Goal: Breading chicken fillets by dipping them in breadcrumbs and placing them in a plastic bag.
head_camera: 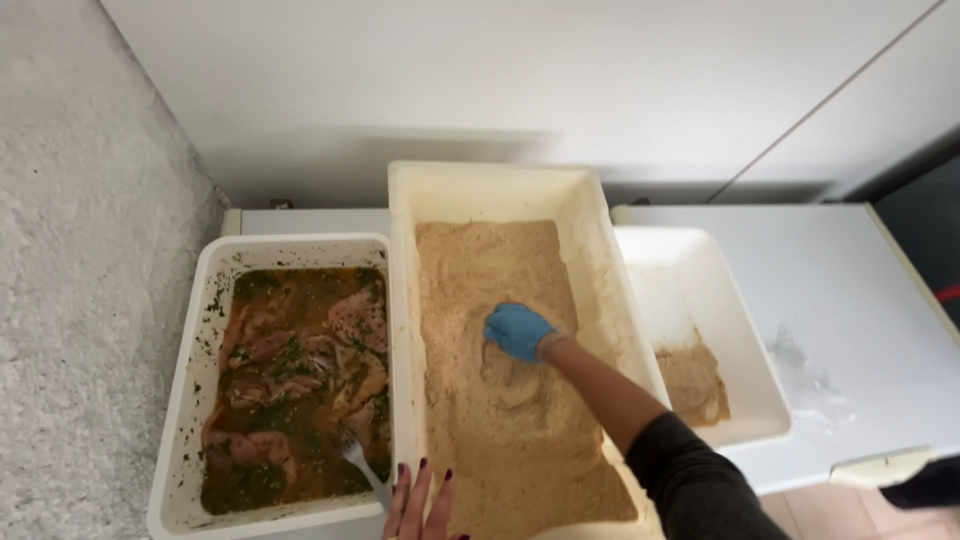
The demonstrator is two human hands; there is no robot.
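Right hand [518, 331], blue-gloved, pressed flat and spread on breadcrumbs [500, 420] in middle tub [480, 185]. Left hand [420, 500] bare, fingers spread, nothing held, just beside fork [362, 462] in marinated-meat tub [215, 260].

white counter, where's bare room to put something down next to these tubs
The white counter is bare right of the small tub, out to its far edge, though a smear marks it. A thin strip lies behind the marinade tub. Crowded: the three tubs touch side by side, the gloved right hand presses into the crumb tub, and the left hand rests by the fork.
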